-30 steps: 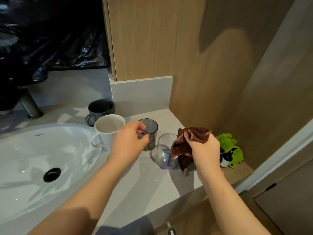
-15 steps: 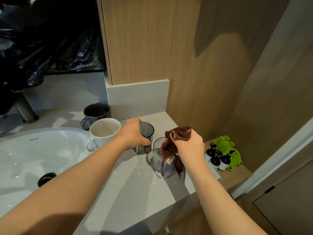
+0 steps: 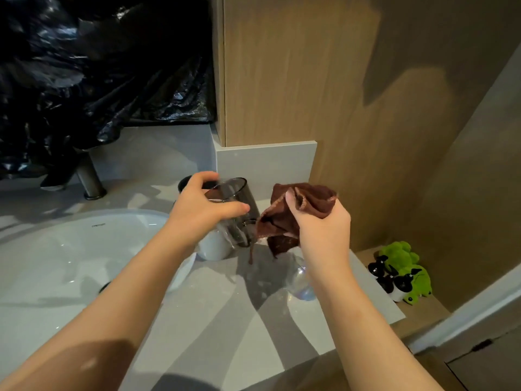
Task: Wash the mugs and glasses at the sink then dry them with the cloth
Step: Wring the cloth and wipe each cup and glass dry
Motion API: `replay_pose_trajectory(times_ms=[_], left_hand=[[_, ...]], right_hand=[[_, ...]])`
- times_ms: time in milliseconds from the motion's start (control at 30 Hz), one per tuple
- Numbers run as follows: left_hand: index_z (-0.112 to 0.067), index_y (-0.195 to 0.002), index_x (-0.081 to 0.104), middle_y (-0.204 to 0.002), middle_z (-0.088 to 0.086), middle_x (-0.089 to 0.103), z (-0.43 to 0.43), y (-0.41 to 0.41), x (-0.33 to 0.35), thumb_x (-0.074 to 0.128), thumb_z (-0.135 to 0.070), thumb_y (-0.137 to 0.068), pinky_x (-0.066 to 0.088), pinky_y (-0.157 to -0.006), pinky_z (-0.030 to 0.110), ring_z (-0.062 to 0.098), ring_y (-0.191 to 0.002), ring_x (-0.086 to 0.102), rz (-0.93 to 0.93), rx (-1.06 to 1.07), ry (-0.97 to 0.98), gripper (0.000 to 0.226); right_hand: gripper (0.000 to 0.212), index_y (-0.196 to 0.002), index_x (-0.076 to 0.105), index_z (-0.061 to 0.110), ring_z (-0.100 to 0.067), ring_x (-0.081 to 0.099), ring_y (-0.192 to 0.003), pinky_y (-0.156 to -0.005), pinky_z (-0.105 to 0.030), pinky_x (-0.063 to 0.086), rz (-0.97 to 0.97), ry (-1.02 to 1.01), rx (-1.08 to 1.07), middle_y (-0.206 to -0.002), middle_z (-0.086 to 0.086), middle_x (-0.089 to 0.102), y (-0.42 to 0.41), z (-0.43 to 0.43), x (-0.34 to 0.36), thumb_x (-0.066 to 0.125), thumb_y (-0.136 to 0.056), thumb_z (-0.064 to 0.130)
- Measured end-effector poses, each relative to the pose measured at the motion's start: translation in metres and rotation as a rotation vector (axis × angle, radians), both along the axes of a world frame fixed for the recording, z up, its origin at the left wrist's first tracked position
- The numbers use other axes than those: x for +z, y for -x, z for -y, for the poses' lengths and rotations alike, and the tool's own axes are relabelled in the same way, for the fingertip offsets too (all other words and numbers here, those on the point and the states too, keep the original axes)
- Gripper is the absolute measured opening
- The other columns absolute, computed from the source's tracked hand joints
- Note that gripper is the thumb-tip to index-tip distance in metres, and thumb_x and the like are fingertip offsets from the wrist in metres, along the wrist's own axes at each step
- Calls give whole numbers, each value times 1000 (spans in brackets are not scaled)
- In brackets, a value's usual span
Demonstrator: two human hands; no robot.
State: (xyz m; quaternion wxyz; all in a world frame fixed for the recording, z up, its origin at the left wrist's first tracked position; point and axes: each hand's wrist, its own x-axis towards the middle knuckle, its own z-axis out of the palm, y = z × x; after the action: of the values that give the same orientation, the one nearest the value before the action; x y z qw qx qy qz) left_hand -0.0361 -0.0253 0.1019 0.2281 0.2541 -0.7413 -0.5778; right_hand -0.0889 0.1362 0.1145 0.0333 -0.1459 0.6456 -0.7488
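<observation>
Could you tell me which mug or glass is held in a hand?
The smoky grey glass, in the left hand; the white mug, dark mug and clear glass stand on the counter. The right hand holds the brown cloth.

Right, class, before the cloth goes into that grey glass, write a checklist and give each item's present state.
1. Left hand grips the grey glass: ok.
2. Right hand holds the cloth: ok.
3. Grey glass clear of the white mug: cannot tell, blurred.
4. Clear glass away from the right forearm: not ok, it stands right under it.
5. Grey glass rinsed clean: cannot tell.
</observation>
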Motion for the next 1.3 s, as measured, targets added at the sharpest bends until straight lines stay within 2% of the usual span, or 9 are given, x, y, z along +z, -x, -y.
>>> replay_pose_trajectory(times_ms=[167, 367, 467, 567, 667, 800, 1000, 1200, 1300], left_hand=[[-23, -121, 45, -99, 8, 65, 43, -36, -6, 84, -11, -63, 43, -67, 26, 21, -88, 62, -124, 73, -244, 71], [-22, -119, 45, -103, 10, 61, 101, -86, -31, 80, -18, -69, 48, -64, 34, 22, -85, 64, -174, 254, -474, 61], [-12, -119, 52, -105, 16, 66, 126, -109, -45, 85, -30, -56, 56, -71, 41, 27, -89, 69, -182, 319, -607, 73], [-5, -111, 63, -95, 18, 71, 146, -132, -52, 76, -32, -75, 55, -69, 35, 24, -79, 71, -129, 350, -612, 46], [-11, -106, 66, -96, 12, 72, 145, -152, -58, 58, -41, -89, 57, -72, 36, 24, -83, 70, -95, 222, -664, 35], [-7, -103, 70, -97, 15, 73, 144, -156, -65, 47, -31, -95, 56, -59, 30, 24, -84, 72, -71, 94, -744, 34], [-8, -107, 66, -94, 16, 70, 187, -153, -70, 64, -52, -78, 54, -66, 33, 27, -82, 70, -131, 241, -813, 54], [-10, -113, 67, -107, 17, 71, 184, -143, -79, 48, -46, -91, 54, -79, 40, 32, -98, 68, -65, 124, -782, 47], [-12, -112, 68, -108, 17, 71, 183, -144, -85, 49, -49, -88, 53, -82, 42, 32, -99, 68, -38, 158, -807, 48]], right_hand=[[13, -79, 65, 26, -7, 69, -80, -81, -30, 55, 118, 57, 185, -75, 13, 72, -40, 65, -11, 73, -81, 16], [29, -104, 60, 39, 6, 60, -98, -92, -18, 47, 83, -139, 592, -104, 16, 66, -91, 130, -27, 69, -85, 20], [81, -141, 29, 47, -2, 31, -137, -113, -32, 30, 32, -401, 813, -152, 16, 29, -111, 158, -39, 70, -71, 55], [88, -146, 2, 50, 0, -1, -143, -119, -40, 13, 51, -566, 1021, -152, 31, -12, -125, 177, -42, 54, -77, 68], [61, -145, 9, 51, 2, -5, -142, -120, -38, 7, 18, -550, 929, -151, 33, -10, -138, 197, -47, 34, -91, 62], [38, -138, 42, 42, -1, 20, -140, -117, -24, 15, -35, -374, 599, -154, 16, 22, -140, 232, -52, 33, -102, 33], [48, -143, 26, 48, 2, -4, -141, -111, -16, 17, -272, -663, 781, -153, 28, 1, -158, 246, -70, 39, -100, 31], [35, -129, 48, 47, -9, 52, -118, -104, -37, 43, 64, -430, 577, -136, 14, 49, -133, 272, -59, 45, -96, 37], [42, -136, 38, 52, -10, 35, -136, -114, -37, 31, -30, -538, 649, -150, 18, 33, -134, 267, -67, 42, -97, 37]])
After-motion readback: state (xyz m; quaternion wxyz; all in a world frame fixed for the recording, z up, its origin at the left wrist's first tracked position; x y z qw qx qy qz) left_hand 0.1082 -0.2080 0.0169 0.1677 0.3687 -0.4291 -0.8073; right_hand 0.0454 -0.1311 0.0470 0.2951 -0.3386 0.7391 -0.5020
